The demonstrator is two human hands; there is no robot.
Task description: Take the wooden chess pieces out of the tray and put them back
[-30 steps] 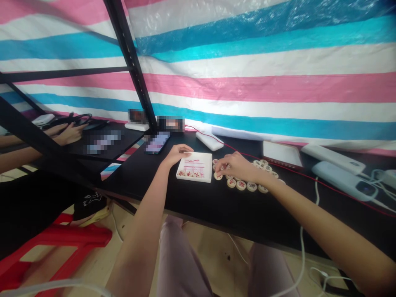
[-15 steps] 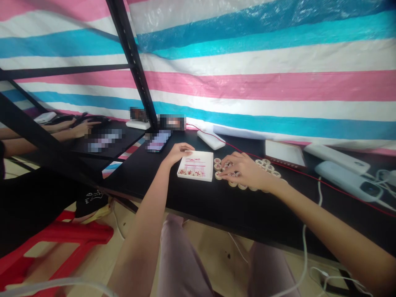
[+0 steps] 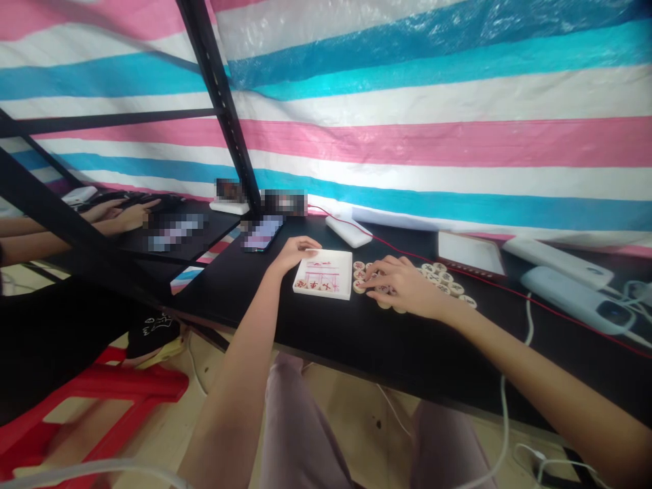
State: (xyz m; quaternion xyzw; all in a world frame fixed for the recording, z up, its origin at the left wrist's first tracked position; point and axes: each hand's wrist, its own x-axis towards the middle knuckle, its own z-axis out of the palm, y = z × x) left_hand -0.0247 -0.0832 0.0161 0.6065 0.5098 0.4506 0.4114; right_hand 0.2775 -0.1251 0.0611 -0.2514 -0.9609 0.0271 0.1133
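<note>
My left hand (image 3: 296,251) is at the back left corner of a shallow white box (image 3: 322,295), its fingers bent over the rim and holding it. Inside the box, several round Chinese chess pieces (image 3: 312,285) with red characters lie in a row along the near side, over pink line marks on the bottom. My right hand (image 3: 402,288) is just right of the box, palm down over a group of Chinese chess pieces (image 3: 442,278) on the black table. Its fingers are apart, with the index fingertip at a piece (image 3: 358,286) near the box; the hand hides several others.
Behind the pieces lie a white tray-like lid (image 3: 471,251), a red cable (image 3: 392,246) and a white block (image 3: 348,231). Pale elongated devices (image 3: 575,299) are at right, a phone (image 3: 263,233) at left. Beyond a black metal post (image 3: 216,88), another person's hands (image 3: 132,214) rest on a table.
My right hand has shifted slightly, its thumb now farther from the index finger, and more pieces at its right are uncovered. The left hand and the box stay in place.
</note>
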